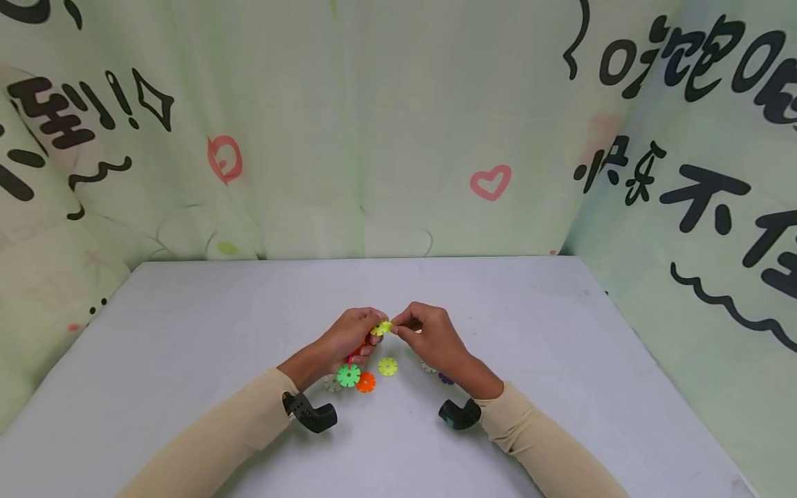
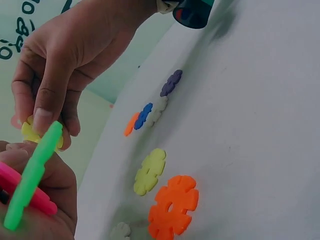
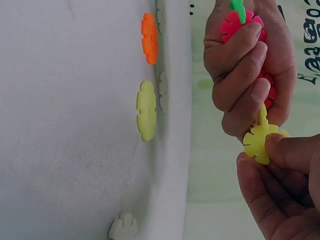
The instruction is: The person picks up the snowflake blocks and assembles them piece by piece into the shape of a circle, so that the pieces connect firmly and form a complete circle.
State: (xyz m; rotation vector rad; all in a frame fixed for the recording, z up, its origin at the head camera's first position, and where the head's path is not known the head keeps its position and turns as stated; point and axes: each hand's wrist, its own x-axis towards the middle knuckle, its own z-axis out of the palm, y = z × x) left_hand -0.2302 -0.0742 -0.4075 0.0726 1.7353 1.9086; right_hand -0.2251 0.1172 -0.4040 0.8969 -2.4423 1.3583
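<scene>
From left wrist, red disc (image 3: pixel 271 92), hidden

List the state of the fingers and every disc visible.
Left fingers: curled round red disc
Right fingers: pinching yellow disc
Green disc: joined to pink disc
Orange discs: lying flat
Loose yellow disc: lying flat
White discs: lying flat
Blue disc: lying flat
Purple disc: lying flat

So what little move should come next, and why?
Perhaps the right grip should press its pinched yellow disc gently onto the edge-on yellow piece: they appear to meet, the left grip holds that piece, but full slotting can't be confirmed.
</scene>
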